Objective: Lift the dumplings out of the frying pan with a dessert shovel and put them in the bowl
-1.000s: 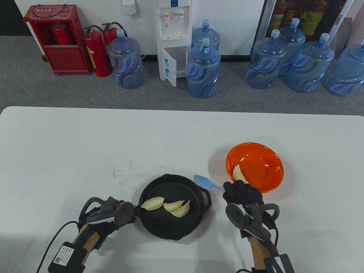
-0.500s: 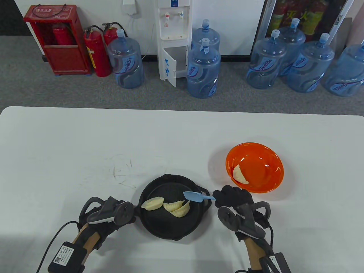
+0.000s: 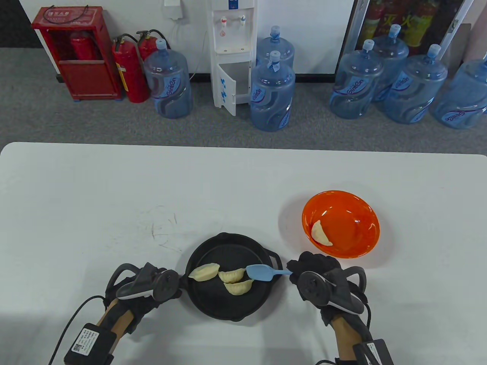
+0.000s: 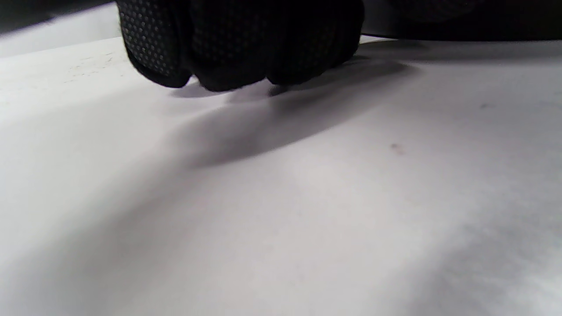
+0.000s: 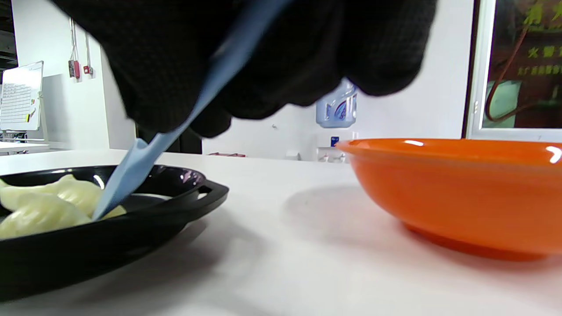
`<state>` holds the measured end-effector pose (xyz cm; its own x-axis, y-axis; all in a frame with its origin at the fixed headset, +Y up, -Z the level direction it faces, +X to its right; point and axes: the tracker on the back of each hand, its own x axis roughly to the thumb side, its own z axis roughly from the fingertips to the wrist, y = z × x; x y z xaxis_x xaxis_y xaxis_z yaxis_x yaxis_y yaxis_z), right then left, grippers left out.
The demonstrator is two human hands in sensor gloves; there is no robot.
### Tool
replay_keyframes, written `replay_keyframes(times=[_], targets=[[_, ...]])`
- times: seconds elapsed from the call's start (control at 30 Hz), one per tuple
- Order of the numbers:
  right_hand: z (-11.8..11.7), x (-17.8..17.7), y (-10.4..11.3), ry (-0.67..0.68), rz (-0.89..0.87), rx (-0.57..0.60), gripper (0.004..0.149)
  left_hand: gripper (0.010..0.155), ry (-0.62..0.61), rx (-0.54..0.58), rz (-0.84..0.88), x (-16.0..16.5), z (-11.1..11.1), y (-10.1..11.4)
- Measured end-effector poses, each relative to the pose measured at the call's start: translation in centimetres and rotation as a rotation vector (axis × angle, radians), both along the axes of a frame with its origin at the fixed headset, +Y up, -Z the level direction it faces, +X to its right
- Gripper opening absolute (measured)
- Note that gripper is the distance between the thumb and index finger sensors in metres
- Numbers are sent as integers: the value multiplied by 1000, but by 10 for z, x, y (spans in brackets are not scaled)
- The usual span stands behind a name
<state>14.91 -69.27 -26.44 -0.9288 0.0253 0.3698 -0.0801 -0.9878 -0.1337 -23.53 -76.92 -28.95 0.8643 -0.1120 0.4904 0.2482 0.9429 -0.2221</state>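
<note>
A black frying pan [image 3: 228,308] sits near the table's front edge with three pale dumplings [image 3: 233,275] in it. My right hand [image 3: 304,270] grips the handle of the blue dessert shovel [image 3: 260,272]. Its blade is tilted down inside the pan and touches the right ends of two dumplings [image 5: 48,206]. My left hand [image 3: 152,287] stays at the pan's left side, and its curled fingers [image 4: 237,52] rest on the table around the hidden pan handle. The orange bowl [image 3: 357,243] to the right holds one dumpling [image 3: 320,234].
The white table [image 3: 114,197] spreads wide behind and left of the pan. The bowl [image 5: 452,184] stands close to my right hand [image 5: 263,57], a short gap from the pan's small right handle [image 5: 206,193]. Water bottles and fire extinguishers stand on the floor beyond the table.
My right hand moved from beside the bowl down and left to the pan, bringing the shovel blade in against the dumplings. The nearest dumpling shifted slightly. The left hand stayed put.
</note>
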Motion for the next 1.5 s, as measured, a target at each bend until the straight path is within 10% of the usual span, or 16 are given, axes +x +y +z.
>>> replay_keyframes(times=[1.5], targets=[[6, -68, -39, 208, 6, -184, 40, 57, 4, -5, -1, 0, -1, 0]])
